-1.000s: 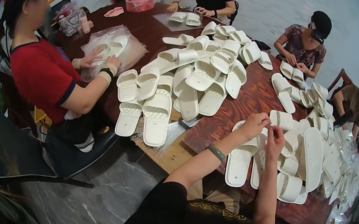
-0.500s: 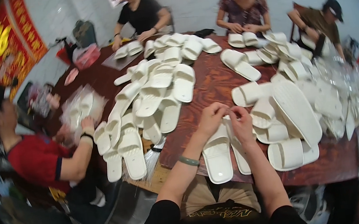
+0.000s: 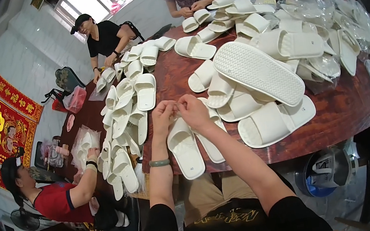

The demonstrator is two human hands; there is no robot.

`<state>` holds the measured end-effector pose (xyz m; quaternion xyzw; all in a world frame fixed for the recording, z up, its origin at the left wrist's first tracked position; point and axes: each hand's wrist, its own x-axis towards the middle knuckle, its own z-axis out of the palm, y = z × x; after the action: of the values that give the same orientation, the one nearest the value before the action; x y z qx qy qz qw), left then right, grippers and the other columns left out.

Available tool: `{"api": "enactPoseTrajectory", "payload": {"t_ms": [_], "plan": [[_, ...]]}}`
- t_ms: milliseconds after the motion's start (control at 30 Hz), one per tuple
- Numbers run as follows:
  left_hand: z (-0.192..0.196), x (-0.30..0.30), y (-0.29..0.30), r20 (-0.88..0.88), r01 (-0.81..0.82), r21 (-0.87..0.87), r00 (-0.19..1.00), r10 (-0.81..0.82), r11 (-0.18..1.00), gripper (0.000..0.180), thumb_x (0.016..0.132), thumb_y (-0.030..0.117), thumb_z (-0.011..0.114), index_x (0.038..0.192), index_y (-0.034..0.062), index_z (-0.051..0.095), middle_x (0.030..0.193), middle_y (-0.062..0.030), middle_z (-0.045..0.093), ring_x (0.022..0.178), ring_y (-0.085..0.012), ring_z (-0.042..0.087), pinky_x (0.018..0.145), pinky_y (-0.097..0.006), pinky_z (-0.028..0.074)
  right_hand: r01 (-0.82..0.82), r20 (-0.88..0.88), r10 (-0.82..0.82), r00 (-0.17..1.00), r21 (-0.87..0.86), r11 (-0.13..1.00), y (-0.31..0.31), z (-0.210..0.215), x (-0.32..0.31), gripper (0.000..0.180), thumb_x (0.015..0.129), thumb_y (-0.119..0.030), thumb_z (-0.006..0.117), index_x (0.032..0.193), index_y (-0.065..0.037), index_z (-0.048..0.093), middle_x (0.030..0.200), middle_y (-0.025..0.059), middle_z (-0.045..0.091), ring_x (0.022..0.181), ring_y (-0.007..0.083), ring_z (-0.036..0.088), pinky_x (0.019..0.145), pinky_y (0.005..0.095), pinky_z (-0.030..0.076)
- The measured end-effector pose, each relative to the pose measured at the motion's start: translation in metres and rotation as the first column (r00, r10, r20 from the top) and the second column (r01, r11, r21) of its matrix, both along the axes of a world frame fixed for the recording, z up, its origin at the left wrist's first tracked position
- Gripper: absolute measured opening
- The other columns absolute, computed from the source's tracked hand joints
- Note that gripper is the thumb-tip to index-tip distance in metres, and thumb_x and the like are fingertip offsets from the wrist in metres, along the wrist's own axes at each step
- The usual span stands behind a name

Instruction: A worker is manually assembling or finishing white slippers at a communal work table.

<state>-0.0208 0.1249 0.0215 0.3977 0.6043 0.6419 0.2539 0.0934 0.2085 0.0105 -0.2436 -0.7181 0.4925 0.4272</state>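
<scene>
My left hand [image 3: 164,117], with a green bangle [image 3: 159,163] at its wrist, meets my right hand [image 3: 193,112] above the strap end of a pair of white slippers. Both hands have their fingertips pinched together; what is between them is too small to make out. Below them the left slipper [image 3: 187,155] lies sole down with its heel toward me. My right forearm partly covers the right slipper [image 3: 212,143] of that pair. Right of my hands, a white slipper turned sole up [image 3: 259,73] rests on a heap of others, beside another slipper [image 3: 275,122] near the table edge.
A heap of white slippers [image 3: 121,95] spreads along the left of the dark red table [image 3: 168,73]. Clear plastic bags [image 3: 306,8] and slippers crowd the right. Several people sit around the table, one in red [image 3: 61,202]. A blue bucket [image 3: 318,186] stands below the right edge.
The view has turned and tilted, so the table and people appear shifted. My hands stay pinched together over the same pair of slippers. The person at the far right now holds up a slipper.
</scene>
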Motion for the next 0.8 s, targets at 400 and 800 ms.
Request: {"api": "enactPoseTrajectory", "payload": {"t_ms": [400, 800], "plan": [[-0.007, -0.014, 0.0, 0.351, -0.204, 0.382, 0.934, 0.062, 0.901, 0.017, 0.096, 0.023, 0.048, 0.096, 0.0066, 0.049, 0.059, 0.0008, 0.039, 0.047, -0.01, 0.038, 0.041, -0.023, 0.031, 0.132, -0.298, -0.097, 0.95, 0.103, 0.986, 0.014, -0.007, -0.012, 0.013, 0.081, -0.012, 0.06, 0.089, -0.001, 0.061, 0.09, 0.0136, 0.059, 0.087, 0.0289, 0.056, 0.077, 0.0374, 0.045], [0.076, 0.025, -0.107, 0.347, -0.334, 0.844, 0.936, 0.047, 0.419, 0.018, 0.091, 0.016, 0.052, 0.106, 0.007, 0.054, 0.061, 0.0056, 0.031, 0.051, -0.0078, 0.033, 0.053, -0.025, 0.036, 0.11, -0.239, -0.05, 0.97, 0.245, 0.963, 0.018, -0.012, -0.001, 0.016, 0.087, -0.015, 0.057, 0.091, 0.0, 0.058, 0.088, 0.013, 0.055, 0.081, 0.0252, 0.053, 0.073, 0.0343, 0.044]]}}
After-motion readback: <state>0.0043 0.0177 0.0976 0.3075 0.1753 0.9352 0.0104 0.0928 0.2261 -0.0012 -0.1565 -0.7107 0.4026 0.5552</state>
